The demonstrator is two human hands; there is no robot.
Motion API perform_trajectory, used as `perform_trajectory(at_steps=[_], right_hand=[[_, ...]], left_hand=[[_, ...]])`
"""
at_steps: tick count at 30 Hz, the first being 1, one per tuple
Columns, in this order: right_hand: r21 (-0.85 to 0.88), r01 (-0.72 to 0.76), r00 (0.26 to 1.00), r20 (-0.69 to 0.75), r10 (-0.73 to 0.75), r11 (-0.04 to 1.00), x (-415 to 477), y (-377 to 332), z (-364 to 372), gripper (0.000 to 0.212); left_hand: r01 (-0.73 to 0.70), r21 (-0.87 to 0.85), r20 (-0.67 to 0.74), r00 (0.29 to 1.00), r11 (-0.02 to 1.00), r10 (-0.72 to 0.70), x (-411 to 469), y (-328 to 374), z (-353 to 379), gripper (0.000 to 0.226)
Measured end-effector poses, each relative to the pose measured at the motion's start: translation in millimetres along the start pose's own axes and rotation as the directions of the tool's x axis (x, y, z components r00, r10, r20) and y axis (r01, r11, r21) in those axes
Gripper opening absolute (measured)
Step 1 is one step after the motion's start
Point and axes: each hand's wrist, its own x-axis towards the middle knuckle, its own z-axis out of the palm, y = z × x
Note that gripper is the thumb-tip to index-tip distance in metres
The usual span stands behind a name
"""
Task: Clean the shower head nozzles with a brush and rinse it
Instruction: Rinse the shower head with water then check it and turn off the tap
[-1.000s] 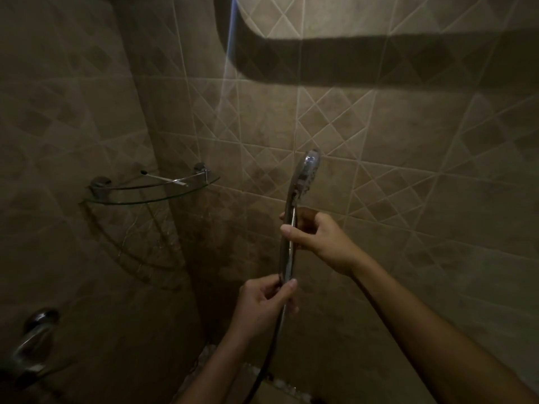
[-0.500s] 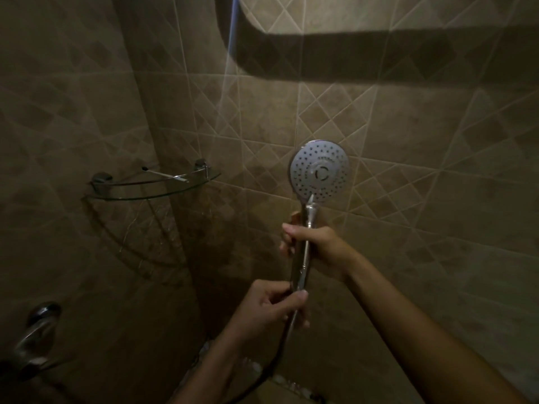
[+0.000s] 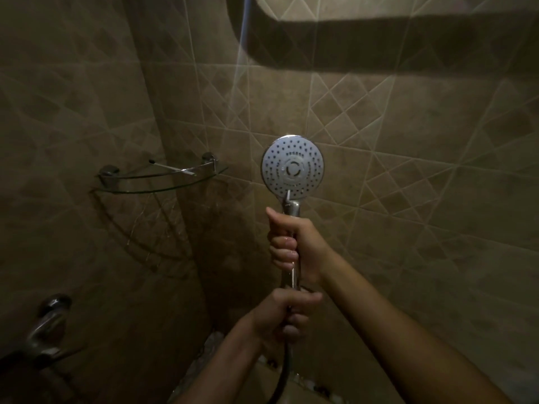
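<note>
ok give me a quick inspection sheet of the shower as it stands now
surface: tiled wall, dimly lit, with a shadow band across the top
job's things: shower head upright, nozzle face toward the camera; no brush seen
clutter: nothing seen
grippers: right hand grips the handle just below the head; left hand grips its lower end
cables: hose hangs from the handle's base
surroundings: glass corner shelf at left; chrome tap lower left

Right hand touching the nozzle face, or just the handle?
Apart. Head view: the right hand grips the handle below the nozzle face, and the bare chrome neck shows between fingers and face.
</note>
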Motion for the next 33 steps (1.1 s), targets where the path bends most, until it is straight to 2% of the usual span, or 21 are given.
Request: perform_trajectory(at_steps=[3, 8, 10, 13, 15, 18, 21, 23, 26, 29, 31, 33], right_hand=[[-0.075, 0.047, 0.975, -0.215, -0.062, 0.996, 3.0, 3.7, 3.2, 0.051], [-0.2, 0.067, 0.917, -0.373, -0.139, 0.978, 14.4, 13.8, 13.8, 0.044], [-0.254, 0.051, 0.886, -0.434, -0.161, 0.966, 21.8, 17.7, 18.7, 0.041], [-0.299, 0.019, 0.838, -0.515, -0.178, 0.954, 35.7, 22.4, 21.4, 0.039], [-0.317, 0.003, 0.846, -0.505, -0.172, 0.948, 43.2, 25.4, 21.6, 0.04], [-0.309, -0.019, 0.901, -0.418, -0.117, 0.951, 49.8, 30.9, 23.3, 0.043], [-0.349, -0.045, 0.92, -0.38, -0.097, 0.936, 57.3, 33.6, 27.7, 0.04], [-0.402, -0.052, 0.916, -0.383, -0.116, 0.914, 62.4, 35.0, 30.1, 0.036], [-0.463, -0.062, 0.903, -0.403, -0.148, 0.884, 68.1, 41.6, 31.7, 0.037], [-0.466, -0.05, 0.896, -0.412, -0.167, 0.884, 74.1, 54.1, 30.8, 0.04], [-0.459, -0.055, 0.883, -0.437, -0.172, 0.887, 77.0, 61.7, 28.3, 0.036], [-0.48, -0.055, 0.886, -0.428, -0.179, 0.876, 79.8, 69.0, 21.7, 0.031]], left_hand=[[-0.016, 0.203, -0.327, 0.942, 0.979, 0.083, 1.9, -2.1, -1.2, 0.049], [-0.029, 0.326, -0.555, 0.804, 0.945, 0.216, 5.5, -7.4, -9.2, 0.023], [-0.067, 0.343, -0.591, 0.76, 0.937, 0.27, 6.6, -7.4, -12.6, 0.013], [-0.047, 0.359, -0.625, 0.73, 0.932, 0.277, 7.4, -5.5, -21.0, 0.021], [-0.003, 0.347, -0.618, 0.751, 0.938, 0.232, 2.8, -1.7, -25.6, 0.016], [0.026, 0.339, -0.563, 0.807, 0.94, 0.18, -9.7, 5.6, -39.6, 0.002], [-0.001, 0.437, -0.454, 0.863, 0.899, 0.222, -21.7, 8.9, -63.3, 0.005], [-0.023, 0.481, -0.437, 0.86, 0.876, 0.263, -32.2, 8.3, -78.4, 0.01], [-0.027, 0.501, -0.469, 0.831, 0.865, 0.298, -51.4, 0.8, -100.1, 0.023], [-0.027, 0.447, -0.531, 0.796, 0.894, 0.29, -71.9, -13.5, -118.5, 0.004], [-0.022, 0.415, -0.6, 0.745, 0.91, 0.291, -84.2, -27.7, -131.6, 0.004], [0.002, 0.371, -0.694, 0.665, 0.928, 0.276, -97.3, -45.3, -143.5, 0.01]])
